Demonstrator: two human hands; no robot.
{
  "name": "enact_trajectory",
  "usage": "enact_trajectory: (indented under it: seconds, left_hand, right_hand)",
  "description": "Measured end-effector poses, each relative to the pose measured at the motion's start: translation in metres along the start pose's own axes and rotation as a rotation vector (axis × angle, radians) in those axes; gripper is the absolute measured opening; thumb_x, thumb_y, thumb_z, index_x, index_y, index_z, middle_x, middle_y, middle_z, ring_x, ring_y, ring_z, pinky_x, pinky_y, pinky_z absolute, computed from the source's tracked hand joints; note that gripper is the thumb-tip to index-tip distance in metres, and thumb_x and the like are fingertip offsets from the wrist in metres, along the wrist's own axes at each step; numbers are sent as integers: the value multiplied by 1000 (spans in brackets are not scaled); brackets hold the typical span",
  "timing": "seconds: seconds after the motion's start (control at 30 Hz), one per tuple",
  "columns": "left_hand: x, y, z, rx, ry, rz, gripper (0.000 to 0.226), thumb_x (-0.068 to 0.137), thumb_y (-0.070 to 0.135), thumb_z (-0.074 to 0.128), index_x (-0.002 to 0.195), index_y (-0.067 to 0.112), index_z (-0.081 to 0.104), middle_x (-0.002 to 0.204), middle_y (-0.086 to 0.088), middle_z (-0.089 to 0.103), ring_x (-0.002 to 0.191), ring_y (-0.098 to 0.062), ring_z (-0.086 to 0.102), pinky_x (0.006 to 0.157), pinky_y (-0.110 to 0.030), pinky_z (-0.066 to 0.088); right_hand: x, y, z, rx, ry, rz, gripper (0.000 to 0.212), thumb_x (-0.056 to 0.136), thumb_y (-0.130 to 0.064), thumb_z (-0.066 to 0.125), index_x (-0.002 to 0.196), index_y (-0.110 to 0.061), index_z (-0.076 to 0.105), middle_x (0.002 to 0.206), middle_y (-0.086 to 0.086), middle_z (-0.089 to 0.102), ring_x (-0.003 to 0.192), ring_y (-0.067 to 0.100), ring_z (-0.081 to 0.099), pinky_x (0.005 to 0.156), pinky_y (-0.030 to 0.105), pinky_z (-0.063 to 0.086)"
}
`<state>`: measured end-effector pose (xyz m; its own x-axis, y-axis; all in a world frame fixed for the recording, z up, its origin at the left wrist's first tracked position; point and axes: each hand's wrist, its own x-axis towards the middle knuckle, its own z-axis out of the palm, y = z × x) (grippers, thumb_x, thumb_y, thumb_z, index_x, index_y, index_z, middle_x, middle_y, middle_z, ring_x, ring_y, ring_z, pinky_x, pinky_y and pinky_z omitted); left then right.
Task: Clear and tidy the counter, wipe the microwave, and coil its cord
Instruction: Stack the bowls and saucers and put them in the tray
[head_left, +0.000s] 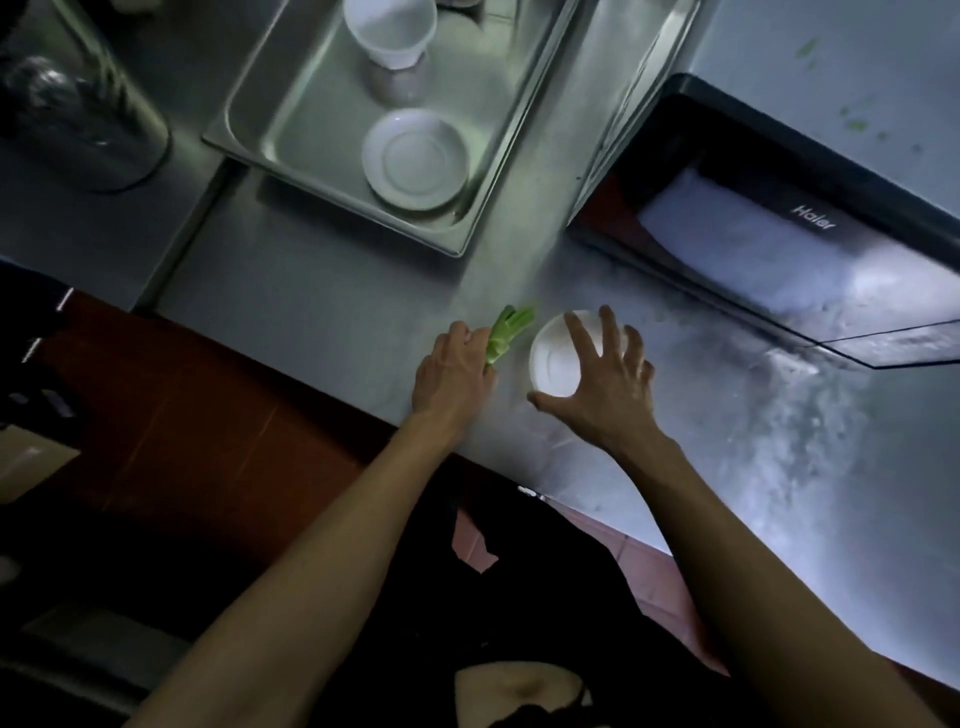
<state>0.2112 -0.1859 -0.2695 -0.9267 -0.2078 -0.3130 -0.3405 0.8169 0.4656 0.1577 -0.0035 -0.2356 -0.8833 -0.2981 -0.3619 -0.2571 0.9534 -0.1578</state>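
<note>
Reading "Haier" on microwave (779, 218), hands (457, 374) near bowl (558, 358)

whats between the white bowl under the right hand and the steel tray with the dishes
Only bare counter lies between the bowl and the tray, seen in the head view. The green stalk sits off to the bowl's left.

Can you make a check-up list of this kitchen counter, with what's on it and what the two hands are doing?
Surface: steel counter, smeared and shiny at the right.
Job's things: white bowl upside down near the front edge; green vegetable scrap beside it; microwave at right.
Clutter: steel tray holding a white cup and a second upturned bowl; glass jar at far left.
Hands: left hand holds the scrap; right hand spread over the bowl.
Cables: nothing seen.
Surroundings: reddish floor tiles below the counter.
</note>
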Motion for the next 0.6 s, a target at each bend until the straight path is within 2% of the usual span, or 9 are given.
enact_trajectory:
  seconds: [0.17,0.33,0.6]
  left_hand:
    - [1,-3,-10,10,9,18,36,91,25,59,125,16,56,115,-9,48,102,-29,53,76,-42,48]
    - [-4,7,-26,24,49,-11,36,93,27,55,128,19,52,116,-6,46,100,-26,51,77,-42,50]
    - [-16,18,-75,26,224,47,36,92,22,53,127,15,54,110,-9,50,96,-30,51,69,-35,38]
  right_hand:
    - [-2,1,2,-6,15,12,114,62,-73,74,154,-35,18,164,6,4,145,45,11,106,64,30]
    - [0,6,-3,26,23,-52,113,63,-74,72,154,-34,18,165,6,3,145,44,10,107,64,29]
    - [14,-8,-30,131,38,-166,111,67,-77,67,155,-40,11,165,2,-4,147,42,3,111,63,21]
